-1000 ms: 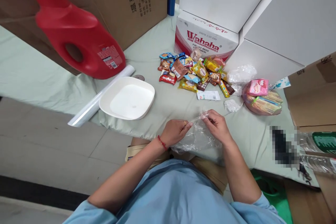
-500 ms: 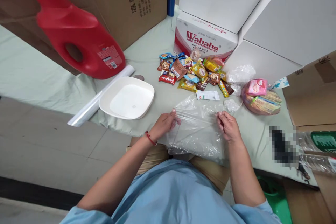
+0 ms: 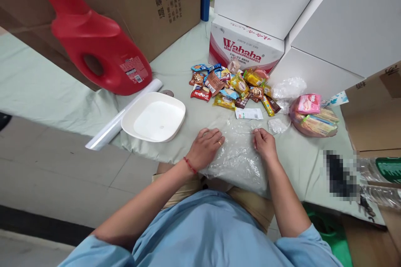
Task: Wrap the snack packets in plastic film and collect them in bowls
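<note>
A clear, crinkled plastic bag (image 3: 236, 158) lies at the front edge of the cloth-covered table, between my two hands. Palm down on its left side is my left hand (image 3: 205, 148), fingers curled over the film and their tips hidden. My right hand (image 3: 265, 142) pinches the bag's upper right edge between thumb and fingers. Just beyond the bag are a small white packet (image 3: 249, 113) and a pile of wrapped snacks (image 3: 232, 87). To the left of my left hand stands a shallow white basin (image 3: 153, 117) with nothing in it.
Left of the basin are a plastic film roll (image 3: 123, 112) and a large red jug (image 3: 106, 54). A Wahaba-like printed carton (image 3: 247, 44) stands behind the snacks. At right are crumpled clear plastic (image 3: 288, 87), a bag of snacks (image 3: 316, 121) and clear bottles (image 3: 380, 196).
My left hand has turned from a pinch at the bag's edge to palm down over it. The bag now lies flatter, and my right hand has shifted slightly left and up.
</note>
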The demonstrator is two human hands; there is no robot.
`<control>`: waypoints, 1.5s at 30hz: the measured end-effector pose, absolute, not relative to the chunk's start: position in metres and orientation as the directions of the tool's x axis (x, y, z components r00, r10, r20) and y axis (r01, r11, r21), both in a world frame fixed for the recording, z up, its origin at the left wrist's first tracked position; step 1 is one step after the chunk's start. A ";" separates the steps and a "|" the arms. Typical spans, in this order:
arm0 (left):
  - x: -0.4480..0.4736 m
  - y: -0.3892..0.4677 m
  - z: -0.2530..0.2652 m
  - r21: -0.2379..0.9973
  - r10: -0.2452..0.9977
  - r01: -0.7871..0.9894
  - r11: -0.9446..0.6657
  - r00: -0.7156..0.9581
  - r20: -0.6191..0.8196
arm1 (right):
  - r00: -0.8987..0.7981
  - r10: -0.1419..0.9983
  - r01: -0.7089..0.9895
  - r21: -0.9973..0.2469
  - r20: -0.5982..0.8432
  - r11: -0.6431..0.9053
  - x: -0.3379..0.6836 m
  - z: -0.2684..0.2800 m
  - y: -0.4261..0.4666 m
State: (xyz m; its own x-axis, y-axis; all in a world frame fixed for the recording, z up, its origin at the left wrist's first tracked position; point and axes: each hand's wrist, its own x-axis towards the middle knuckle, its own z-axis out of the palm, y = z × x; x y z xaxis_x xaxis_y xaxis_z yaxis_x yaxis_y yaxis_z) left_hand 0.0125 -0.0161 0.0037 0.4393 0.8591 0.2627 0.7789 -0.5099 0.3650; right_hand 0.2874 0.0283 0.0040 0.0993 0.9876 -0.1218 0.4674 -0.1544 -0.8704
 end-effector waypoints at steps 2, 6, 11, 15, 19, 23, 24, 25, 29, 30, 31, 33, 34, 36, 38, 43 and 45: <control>0.010 -0.010 0.000 0.359 0.881 0.804 -0.473 0.433 0.190 | 0.113 0.991 0.569 -0.814 -0.065 -0.119 0.294 0.005 0.033; 0.001 -0.005 -0.002 0.359 0.926 0.854 -0.376 0.357 0.120 | 0.162 0.987 0.703 -0.705 0.027 -0.096 0.314 0.003 0.037; -0.002 -0.006 0.000 0.364 0.936 0.862 -0.353 0.332 0.120 | 0.192 0.981 0.760 -0.630 -0.012 -0.156 0.334 0.001 0.038; 0.001 -0.005 -0.003 0.375 0.951 0.874 -0.309 0.282 0.126 | 0.189 0.959 0.875 -0.479 0.211 -0.068 0.333 0.019 0.033; 0.001 -0.005 -0.005 0.380 0.946 0.867 -0.323 0.292 0.137 | -0.005 0.891 0.911 -0.365 0.455 0.192 0.296 0.044 0.008; -0.001 -0.006 -0.004 0.396 0.945 0.858 -0.326 0.289 0.151 | -0.563 0.797 0.684 -0.419 0.218 0.597 0.233 0.042 -0.036; -0.001 -0.005 -0.004 0.401 0.947 0.858 -0.320 0.283 0.149 | -0.677 0.719 0.606 -0.435 0.158 0.666 0.219 0.037 -0.047; -0.001 -0.004 -0.003 0.408 0.951 0.859 -0.310 0.274 0.144 | -0.757 0.643 0.540 -0.446 0.113 0.714 0.207 0.032 -0.057; -0.005 0.011 -0.005 0.456 0.974 0.860 -0.227 0.211 0.087 | -0.884 0.468 0.412 -0.467 0.004 0.782 0.187 0.012 -0.083; -0.006 0.016 -0.005 0.470 0.980 0.861 -0.194 0.186 0.063 | -0.892 0.452 0.407 -0.471 -0.018 0.783 0.187 0.010 -0.086; -0.008 0.021 -0.006 0.481 0.986 0.862 -0.159 0.159 0.042 | -0.895 0.444 0.407 -0.474 -0.038 0.781 0.187 0.008 -0.087; -0.009 0.030 -0.005 0.487 0.995 0.867 -0.101 0.097 0.032 | -0.896 0.440 0.414 -0.480 -0.062 0.774 0.189 0.007 -0.087; -0.009 0.032 -0.003 0.483 0.997 0.872 -0.080 0.063 0.052 | -0.894 0.442 0.417 -0.484 -0.066 0.770 0.189 0.007 -0.086; -0.006 0.031 0.004 0.460 0.990 0.886 -0.055 -0.011 0.139 | -0.893 0.445 0.418 -0.491 -0.069 0.764 0.189 0.007 -0.085; 0.002 0.023 0.015 0.423 0.968 0.905 -0.042 -0.068 0.242 | -0.893 0.446 0.418 -0.497 -0.067 0.761 0.188 0.006 -0.085; 0.031 -0.002 0.035 0.336 0.937 0.907 -0.255 0.145 0.319 | -0.889 0.454 0.415 -0.515 -0.056 0.750 0.187 0.006 -0.085; 0.035 -0.004 0.031 0.321 0.914 0.868 -0.379 0.296 0.278 | -0.890 0.451 0.417 -0.522 -0.067 0.744 0.187 0.007 -0.084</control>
